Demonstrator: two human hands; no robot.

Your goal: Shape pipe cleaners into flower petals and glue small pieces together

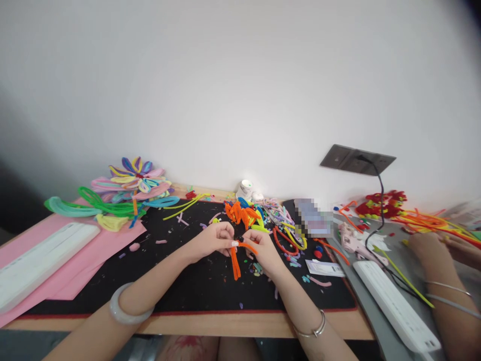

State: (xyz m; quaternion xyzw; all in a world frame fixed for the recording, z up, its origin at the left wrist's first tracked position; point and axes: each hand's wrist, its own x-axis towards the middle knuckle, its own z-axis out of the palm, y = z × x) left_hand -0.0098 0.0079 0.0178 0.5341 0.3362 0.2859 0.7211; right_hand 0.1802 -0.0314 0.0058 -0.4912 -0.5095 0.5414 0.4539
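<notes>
Both of my hands meet over the middle of the black mat (180, 286). My left hand (218, 239) pinches orange pipe cleaners (235, 264) near their top, and the folded strands hang down below its fingertips. On the other side, my right hand (261, 246) is closed on the same orange piece, with one strand curving across its fingers. A small dark part shows between the two hands. Just behind them lies a heap of bent orange pipe cleaners (240, 213), beside yellow and blue ones.
White long devices (48, 258) (394, 303) lie left and right. Pipe-cleaner flowers (139, 180) stand back left. A cup (245, 188), phone (313, 217), pink glue gun (356, 243) and black cable (382, 200) are around. At the right, another person's hands (432, 253) work.
</notes>
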